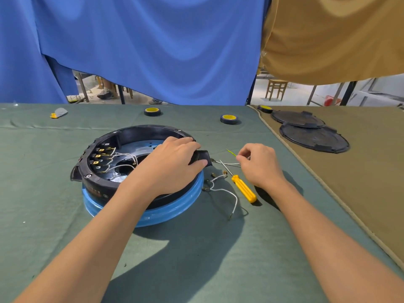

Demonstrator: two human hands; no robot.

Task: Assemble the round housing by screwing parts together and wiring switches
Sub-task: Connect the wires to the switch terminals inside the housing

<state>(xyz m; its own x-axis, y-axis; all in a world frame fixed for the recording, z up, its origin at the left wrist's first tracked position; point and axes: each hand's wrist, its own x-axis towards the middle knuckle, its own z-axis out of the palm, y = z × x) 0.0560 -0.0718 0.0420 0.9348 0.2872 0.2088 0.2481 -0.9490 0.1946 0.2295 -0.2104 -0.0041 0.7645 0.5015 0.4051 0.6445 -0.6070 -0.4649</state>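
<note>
The round black housing (pixel 148 129) sits flat on a blue ring (pixel 175 208) mid-table, open side up, with the switches (pixel 99 156) along its left wall and white wires looping off them. The left hand (pixel 175 158) grips its right rim, fingers curled over. The right hand (pixel 260 165) pinches a thin green wire (pixel 231 152), just beside the yellow screwdriver (pixel 243 188), whose tip points away and left.

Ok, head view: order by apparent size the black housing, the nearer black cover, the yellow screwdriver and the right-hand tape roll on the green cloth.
1. black housing
2. nearer black cover
3. yellow screwdriver
4. tape roll
Cover and roll lie farther off, so both may look smaller than they are.
</note>
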